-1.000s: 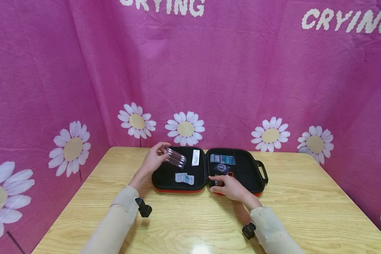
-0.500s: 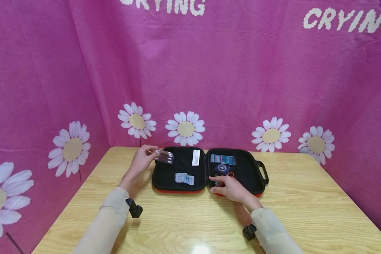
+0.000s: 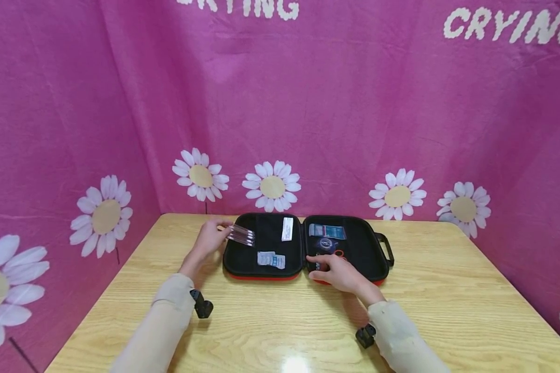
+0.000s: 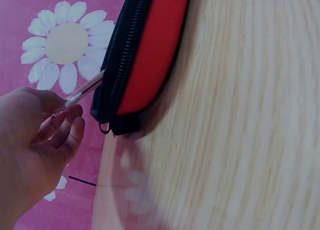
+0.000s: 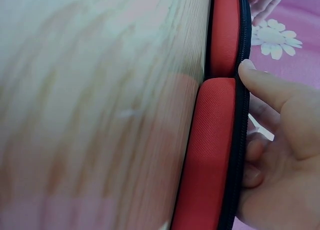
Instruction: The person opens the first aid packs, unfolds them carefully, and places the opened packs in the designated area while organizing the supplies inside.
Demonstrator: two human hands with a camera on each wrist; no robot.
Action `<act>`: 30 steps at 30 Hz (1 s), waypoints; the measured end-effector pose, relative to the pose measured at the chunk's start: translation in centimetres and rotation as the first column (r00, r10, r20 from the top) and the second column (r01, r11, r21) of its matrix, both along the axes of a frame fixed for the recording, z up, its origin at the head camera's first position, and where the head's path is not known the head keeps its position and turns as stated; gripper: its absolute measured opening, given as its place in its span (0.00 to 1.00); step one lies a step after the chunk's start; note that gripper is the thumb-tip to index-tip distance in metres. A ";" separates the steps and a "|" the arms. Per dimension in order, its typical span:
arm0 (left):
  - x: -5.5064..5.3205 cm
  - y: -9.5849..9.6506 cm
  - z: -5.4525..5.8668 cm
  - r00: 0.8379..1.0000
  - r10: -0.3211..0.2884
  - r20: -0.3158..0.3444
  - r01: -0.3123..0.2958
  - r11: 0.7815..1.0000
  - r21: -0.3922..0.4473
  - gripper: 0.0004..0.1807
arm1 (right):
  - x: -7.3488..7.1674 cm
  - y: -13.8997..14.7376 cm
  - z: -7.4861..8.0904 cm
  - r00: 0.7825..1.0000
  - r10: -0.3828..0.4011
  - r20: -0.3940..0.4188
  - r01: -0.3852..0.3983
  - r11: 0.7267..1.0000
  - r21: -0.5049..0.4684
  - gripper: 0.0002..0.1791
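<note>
A red zip case with black lining [image 3: 242,264] lies spread on the table. My left hand [image 3: 210,238] pinches one end of a clear packet of cotton swabs [image 3: 242,235] over the left half's far-left corner. In the left wrist view, that packet [image 4: 85,90] shows edge-on between thumb and fingers, crossing the case's zipped edge [image 4: 125,55]. At the near rim of the right half, beside the hinge, rests my right hand [image 3: 338,272]. Its thumb lies along the zipped rim [image 5: 240,120]; its curled fingertips are hidden behind the rim, so I cannot tell whether they grip anything.
Small white-blue sachets [image 3: 271,260] and a white packet [image 3: 287,229] lie in the left half. The right half holds a teal packet [image 3: 327,231], a clear bag with a round item [image 3: 326,244] and orange rings [image 3: 339,253]. A handle [image 3: 385,249] sticks out rightward.
My left hand has carried the swab packet left from inside the left half to its outer corner, with a slight shift back at the end. The right hand stays in place.
</note>
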State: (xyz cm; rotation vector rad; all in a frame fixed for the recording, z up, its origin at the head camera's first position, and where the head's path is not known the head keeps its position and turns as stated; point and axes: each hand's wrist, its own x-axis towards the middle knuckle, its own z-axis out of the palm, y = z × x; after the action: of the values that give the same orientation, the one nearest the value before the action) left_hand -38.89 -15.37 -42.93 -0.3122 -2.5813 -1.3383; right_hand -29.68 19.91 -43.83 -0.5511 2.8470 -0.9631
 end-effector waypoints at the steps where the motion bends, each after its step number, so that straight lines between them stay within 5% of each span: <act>1: 0.0 0.0 0.0 1.000 -0.001 0.005 0.001 1.000 -0.008 0.16 | 0.0 0.0 0.0 1.000 0.000 0.001 0.000 1.000 -0.001 0.28; 9: -0.2 0.9 0.0 0.999 -0.009 0.031 0.011 0.998 -0.068 0.15 | 0.0 0.0 0.5 1.000 -0.005 0.007 0.005 1.000 -0.006 0.28; 18: -0.7 2.6 0.0 0.999 0.008 0.036 0.001 0.973 -0.233 0.15 | 0.1 -0.1 0.5 1.000 0.004 0.002 -0.004 1.000 -0.004 0.28; 25: -1.0 4.1 -0.7 0.995 0.092 0.028 -0.073 0.911 -0.405 0.13 | 0.1 0.0 0.2 1.000 -0.003 0.000 0.003 1.000 0.000 0.28; 30: -0.9 5.2 -1.5 0.995 0.096 -0.017 -0.091 0.859 -0.504 0.12 | 0.1 0.0 0.0 1.000 0.000 0.000 0.000 1.000 -0.004 0.28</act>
State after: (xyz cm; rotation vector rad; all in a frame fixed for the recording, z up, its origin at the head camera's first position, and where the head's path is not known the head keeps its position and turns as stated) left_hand -39.75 -10.21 -44.47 -0.2554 -2.8769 -0.6061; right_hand -29.56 19.90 -43.85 -0.5509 2.8454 -0.9693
